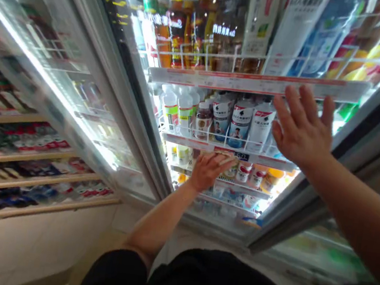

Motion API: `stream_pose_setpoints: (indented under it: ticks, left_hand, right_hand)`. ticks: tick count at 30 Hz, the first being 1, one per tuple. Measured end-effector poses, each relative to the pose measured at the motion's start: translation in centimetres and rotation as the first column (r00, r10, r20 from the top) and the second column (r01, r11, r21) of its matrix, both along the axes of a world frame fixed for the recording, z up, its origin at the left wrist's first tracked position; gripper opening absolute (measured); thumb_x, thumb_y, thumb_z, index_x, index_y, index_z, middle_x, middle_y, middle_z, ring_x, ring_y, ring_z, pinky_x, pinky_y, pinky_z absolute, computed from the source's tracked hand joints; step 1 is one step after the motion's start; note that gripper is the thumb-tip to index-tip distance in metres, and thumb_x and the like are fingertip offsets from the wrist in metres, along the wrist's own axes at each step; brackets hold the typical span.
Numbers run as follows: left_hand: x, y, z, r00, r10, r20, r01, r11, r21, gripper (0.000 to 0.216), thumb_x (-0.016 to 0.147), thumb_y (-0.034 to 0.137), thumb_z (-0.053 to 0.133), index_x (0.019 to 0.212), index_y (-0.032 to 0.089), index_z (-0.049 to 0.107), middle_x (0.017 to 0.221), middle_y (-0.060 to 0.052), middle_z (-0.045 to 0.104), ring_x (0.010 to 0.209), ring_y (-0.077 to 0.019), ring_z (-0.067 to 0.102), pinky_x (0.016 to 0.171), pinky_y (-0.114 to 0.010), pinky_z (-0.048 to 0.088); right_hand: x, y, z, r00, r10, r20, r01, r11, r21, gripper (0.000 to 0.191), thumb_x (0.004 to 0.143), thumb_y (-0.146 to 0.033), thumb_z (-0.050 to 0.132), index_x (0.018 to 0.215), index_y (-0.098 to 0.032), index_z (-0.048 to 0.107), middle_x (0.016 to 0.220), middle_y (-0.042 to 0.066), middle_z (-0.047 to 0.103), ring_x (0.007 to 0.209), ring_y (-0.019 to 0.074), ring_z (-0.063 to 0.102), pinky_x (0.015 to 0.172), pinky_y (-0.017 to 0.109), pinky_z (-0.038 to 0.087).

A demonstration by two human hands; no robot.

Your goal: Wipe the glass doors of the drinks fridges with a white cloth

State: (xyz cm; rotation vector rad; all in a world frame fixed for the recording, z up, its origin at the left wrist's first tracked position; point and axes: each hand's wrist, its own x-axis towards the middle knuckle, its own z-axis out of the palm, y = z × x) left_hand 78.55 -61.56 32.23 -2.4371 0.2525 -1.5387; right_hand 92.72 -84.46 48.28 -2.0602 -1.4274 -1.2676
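Note:
I face an open drinks cooler with wire shelves. My right hand is raised in front of the middle shelf, fingers spread and open, holding nothing, close to white-labelled bottles. My left hand reaches lower, fingers curled over the front edge of the shelf with its price strip; whether it holds anything is hidden. Small bottles stand just right of that hand.
The glass door is swung open to the left. Amber tea bottles and large pouches fill the top shelf. Wooden shelves of packaged goods run along the left. The cooler's frame stands at right.

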Motion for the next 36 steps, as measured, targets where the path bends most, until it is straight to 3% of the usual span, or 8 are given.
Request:
stream_pose_setpoints:
  ticks: [5, 7, 14, 16, 22, 25, 30, 36]
  left_hand:
    - [1.2, 3.6, 9.6, 0.885, 0.221, 0.411, -0.102, 0.951, -0.292, 0.037, 0.105, 0.029, 0.040, 0.137, 0.021, 0.057, 0.139, -0.008, 0.057, 0.128, -0.0220, 0.052, 0.106, -0.044, 0.043]
    - [1.9, 3.3, 11.0, 0.859, 0.238, 0.453, -0.089, 0.941, -0.326, 0.040, 0.107, 0.031, 0.035, 0.139, 0.017, 0.055, 0.144, -0.010, 0.052, 0.130, -0.0248, 0.050, 0.107, -0.048, 0.040]
    - [2.8, -5.5, 1.8, 0.978, 0.050, 0.202, -0.037, 0.997, -0.068, 0.047, 0.094, 0.019, 0.059, 0.138, 0.036, 0.057, 0.118, -0.004, 0.070, 0.118, -0.0229, 0.058, 0.095, -0.041, 0.049]
    - [2.4, -5.2, 2.0, 0.981, 0.060, 0.183, -0.051, 0.997, -0.052, 0.046, 0.091, 0.017, 0.064, 0.132, 0.036, 0.062, 0.116, -0.003, 0.071, 0.115, -0.0239, 0.059, 0.096, -0.042, 0.047]
    - [2.3, -0.4, 8.3, 0.854, 0.291, 0.431, -0.118, 0.915, -0.385, 0.039, 0.097, 0.015, 0.046, 0.131, 0.025, 0.063, 0.138, -0.009, 0.060, 0.126, -0.0236, 0.052, 0.106, -0.046, 0.040]
    - [3.3, -3.3, 5.1, 0.897, 0.262, 0.357, -0.118, 0.919, -0.377, 0.039, 0.098, 0.015, 0.045, 0.132, 0.023, 0.062, 0.139, -0.011, 0.057, 0.129, -0.0226, 0.050, 0.108, -0.043, 0.039]
    - [3.2, -8.1, -2.7, 0.997, -0.078, -0.006, 0.078, 0.997, -0.005, 0.040, 0.095, 0.015, 0.055, 0.127, 0.037, 0.067, 0.120, -0.001, 0.069, 0.123, -0.0198, 0.053, 0.108, -0.035, 0.038]
    - [0.5, 1.7, 0.3, 0.919, 0.214, 0.331, -0.065, 0.911, -0.407, 0.036, 0.100, 0.019, 0.047, 0.133, 0.022, 0.061, 0.137, -0.011, 0.056, 0.132, -0.0245, 0.048, 0.110, -0.049, 0.039]
  right_hand:
    - [-0.3, 0.5, 0.5, 0.989, 0.012, -0.148, -0.017, 0.999, -0.027, 0.066, 0.100, -0.030, 0.039, 0.157, -0.049, 0.013, 0.166, -0.011, 0.024, 0.156, 0.0265, 0.018, 0.126, 0.068, 0.007]
    - [-0.1, 0.6, 0.5, 0.992, 0.042, -0.121, -0.044, 0.999, -0.013, 0.069, 0.100, -0.029, 0.038, 0.156, -0.054, 0.005, 0.165, -0.015, 0.022, 0.156, 0.0244, 0.018, 0.127, 0.067, 0.010]
    - [0.9, 0.4, -0.1, 0.993, 0.111, -0.038, -0.111, 0.994, 0.002, 0.079, 0.100, -0.027, 0.037, 0.152, -0.055, -0.015, 0.164, -0.019, 0.020, 0.156, 0.0234, 0.019, 0.128, 0.065, 0.013]
    - [0.9, 0.4, -0.2, 0.992, 0.116, -0.040, -0.116, 0.993, -0.003, 0.078, 0.100, -0.027, 0.037, 0.154, -0.053, -0.013, 0.164, -0.019, 0.019, 0.156, 0.0243, 0.019, 0.129, 0.064, 0.012]
    - [1.1, 0.6, -0.5, 0.990, 0.140, 0.013, -0.140, 0.990, 0.012, 0.072, 0.099, -0.024, 0.037, 0.161, -0.040, 0.003, 0.166, -0.008, 0.022, 0.156, 0.0262, 0.017, 0.128, 0.064, 0.011]
    - [1.2, 0.7, -0.6, 0.988, 0.146, 0.057, -0.148, 0.989, 0.028, 0.068, 0.099, -0.023, 0.037, 0.162, -0.034, 0.011, 0.167, -0.003, 0.025, 0.156, 0.0265, 0.017, 0.128, 0.062, 0.011]
    - [1.3, 0.8, -0.6, 0.987, 0.149, 0.066, -0.152, 0.988, 0.032, 0.065, 0.100, -0.023, 0.037, 0.161, -0.034, 0.017, 0.165, -0.002, 0.029, 0.156, 0.0264, 0.019, 0.128, 0.062, 0.012]
    - [1.4, 0.8, -0.6, 0.986, 0.155, 0.059, -0.159, 0.986, 0.060, 0.063, 0.099, -0.024, 0.037, 0.159, -0.035, 0.023, 0.164, -0.003, 0.033, 0.155, 0.0279, 0.023, 0.127, 0.064, 0.013]
